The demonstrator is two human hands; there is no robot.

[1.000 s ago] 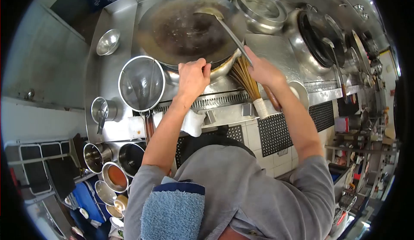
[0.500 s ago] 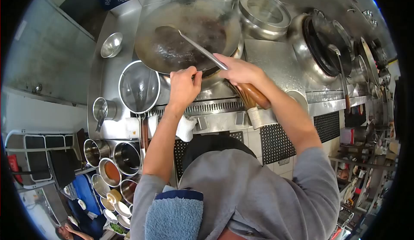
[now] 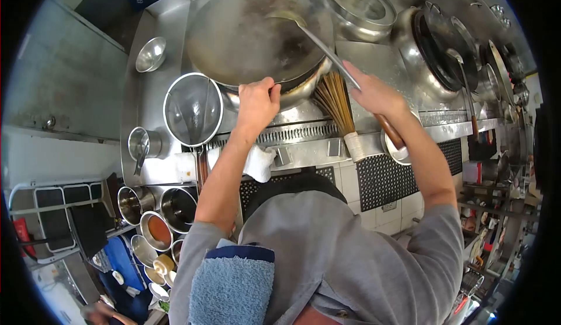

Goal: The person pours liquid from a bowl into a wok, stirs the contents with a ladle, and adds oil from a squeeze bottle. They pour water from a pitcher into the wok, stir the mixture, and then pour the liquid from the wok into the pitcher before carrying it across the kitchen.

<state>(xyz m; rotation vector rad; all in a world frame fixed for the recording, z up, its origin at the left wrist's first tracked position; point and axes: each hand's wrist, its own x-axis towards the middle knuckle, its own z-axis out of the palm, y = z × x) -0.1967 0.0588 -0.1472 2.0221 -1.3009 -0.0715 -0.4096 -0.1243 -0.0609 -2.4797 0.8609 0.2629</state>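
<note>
My right hand (image 3: 374, 94) grips the long ladle (image 3: 328, 50) near its wooden handle. The ladle's head is inside the large wok (image 3: 204, 50), towards its upper right, partly veiled by steam over dark contents. My left hand (image 3: 259, 102) is closed at the near rim of the wok; its fingers hide what they hold there. To the left of that hand, a round mesh strainer (image 3: 193, 109) lies over the counter edge. Below the wok, between my hands, is a bamboo brush (image 3: 340, 106) with a wrapped end, and a white cloth (image 3: 257, 162) lies by my left forearm.
A small metal bowl (image 3: 151, 54) and a small pot (image 3: 153, 141) stand left. Several sauce containers (image 3: 156, 230) are at lower left, near another person's arm (image 3: 114, 311). A lidded pot (image 3: 360, 8) stands behind, and another wok (image 3: 429, 56) is at right.
My right hand and the ladle have moved right, with the ladle's head up and right across the wok. More of the brush shows. Steam over the wok looks thicker.
</note>
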